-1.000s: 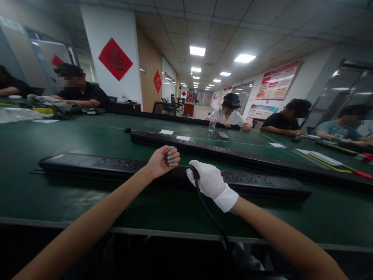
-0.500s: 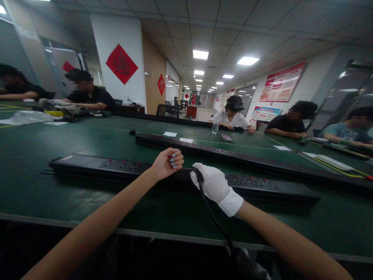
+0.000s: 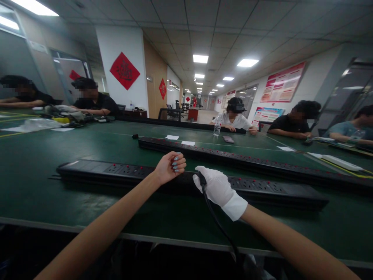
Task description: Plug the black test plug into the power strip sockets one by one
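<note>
A long black power strip (image 3: 101,170) with red switches lies across the green table in front of me. Above its middle, my bare left hand (image 3: 170,167) is curled closed, fingernails upward, and whatever it might hold is hidden. My right hand (image 3: 217,186), in a white glove, is closed around a black plug (image 3: 201,178) just to the right of my left hand. The plug's black cable (image 3: 217,221) hangs down over the table's front edge. Behind both hands lies a second long black strip (image 3: 247,160), also with red switches.
The green table (image 3: 35,194) has its front edge close to me. Paper slips (image 3: 188,143), a water bottle (image 3: 217,127) and a white strip (image 3: 342,162) lie or stand farther back. Several people sit around the far sides, one (image 3: 233,118) opposite me.
The view has shifted slightly, so the table, strips and people appear a little lower and farther right. Both hands keep nearly the same pose over the near strip.
</note>
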Demonstrator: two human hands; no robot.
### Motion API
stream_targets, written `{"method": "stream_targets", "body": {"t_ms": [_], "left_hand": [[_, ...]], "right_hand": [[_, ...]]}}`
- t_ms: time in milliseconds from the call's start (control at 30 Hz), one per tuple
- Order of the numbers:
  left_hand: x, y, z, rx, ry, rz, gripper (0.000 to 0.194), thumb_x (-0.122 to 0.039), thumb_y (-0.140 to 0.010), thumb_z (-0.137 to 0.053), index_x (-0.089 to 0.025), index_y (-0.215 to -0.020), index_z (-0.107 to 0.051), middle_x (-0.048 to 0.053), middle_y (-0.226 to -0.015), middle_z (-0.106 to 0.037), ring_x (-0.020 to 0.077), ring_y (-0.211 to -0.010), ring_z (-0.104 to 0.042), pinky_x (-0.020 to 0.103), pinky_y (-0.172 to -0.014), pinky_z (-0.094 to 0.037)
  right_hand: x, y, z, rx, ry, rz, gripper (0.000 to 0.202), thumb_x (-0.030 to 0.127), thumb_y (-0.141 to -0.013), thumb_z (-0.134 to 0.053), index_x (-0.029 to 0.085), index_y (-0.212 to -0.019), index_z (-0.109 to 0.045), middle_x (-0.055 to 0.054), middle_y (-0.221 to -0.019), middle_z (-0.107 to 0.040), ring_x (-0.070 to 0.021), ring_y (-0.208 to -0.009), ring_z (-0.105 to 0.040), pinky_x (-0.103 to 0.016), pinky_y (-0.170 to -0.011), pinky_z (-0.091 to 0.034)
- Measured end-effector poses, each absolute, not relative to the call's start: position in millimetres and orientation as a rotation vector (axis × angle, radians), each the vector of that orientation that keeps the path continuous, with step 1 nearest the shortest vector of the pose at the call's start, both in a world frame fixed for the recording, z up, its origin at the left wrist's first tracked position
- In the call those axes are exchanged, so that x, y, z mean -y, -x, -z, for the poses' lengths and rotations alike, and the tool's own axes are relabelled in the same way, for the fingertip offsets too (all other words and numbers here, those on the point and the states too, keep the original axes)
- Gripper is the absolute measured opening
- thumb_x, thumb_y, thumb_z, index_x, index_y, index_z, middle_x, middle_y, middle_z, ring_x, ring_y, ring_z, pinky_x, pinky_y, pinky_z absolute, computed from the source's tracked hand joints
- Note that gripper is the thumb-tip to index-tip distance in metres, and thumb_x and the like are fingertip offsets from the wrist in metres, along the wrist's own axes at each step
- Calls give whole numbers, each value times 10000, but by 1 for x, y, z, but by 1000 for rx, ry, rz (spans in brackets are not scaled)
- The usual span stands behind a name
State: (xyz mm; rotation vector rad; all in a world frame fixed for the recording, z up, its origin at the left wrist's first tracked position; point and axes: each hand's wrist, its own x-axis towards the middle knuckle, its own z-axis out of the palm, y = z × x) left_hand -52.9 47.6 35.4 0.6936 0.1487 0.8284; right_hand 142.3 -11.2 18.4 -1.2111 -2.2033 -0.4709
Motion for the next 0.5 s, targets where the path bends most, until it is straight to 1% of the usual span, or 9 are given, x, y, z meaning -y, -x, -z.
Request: {"method": "stream_targets", "body": {"t_ms": [233,500], "left_hand": [[-48,53,-35,-155,-663,-834,293,-133,-772,-424,-188,-552,-237,-47,-466,-228,84,-391,-296,218,-365,-240],[-47,53,-35,-148,-654,-835,293,-132,-764,-421,-193,-555,-225,-46,-469,-227,87,-396,-299,223,-365,-244]], "right_hand": [[11,-143,-18,2218,1230,450,297,359,-881,-388,192,-1067,-549,-51,-818,-647,-146,-760,-604,-228,-709,-413],[12,-142,-18,2208,1246,453,297,362,-875,-400,193,-1065,-552,-48,-820,-649,-149,-745,-604,-230,-697,-410]]}}
